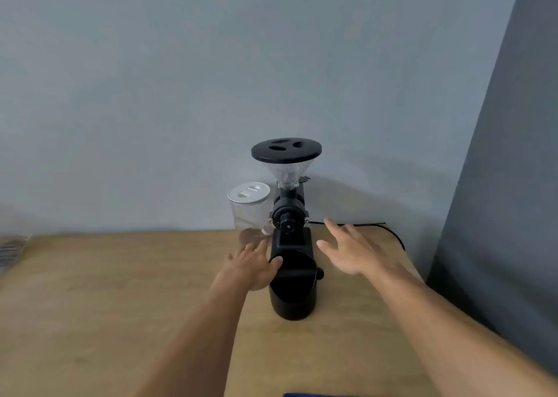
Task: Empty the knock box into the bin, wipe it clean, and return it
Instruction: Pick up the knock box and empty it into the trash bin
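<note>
My left hand point(252, 265) has its thumb on the knock box point(293, 288) rim w/ fingers loose; right hand point(351, 253) is spread open beside it. Box stands near the table's point(120, 291) back edge, touching the coffee grinder point(288, 203). Risk: a one-sided lift tips it, or it knocks the grinder.

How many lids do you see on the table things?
2. A black lid tops the grinder hopper; a white lid tops the clear jar left of it. The knock box has none.
</note>
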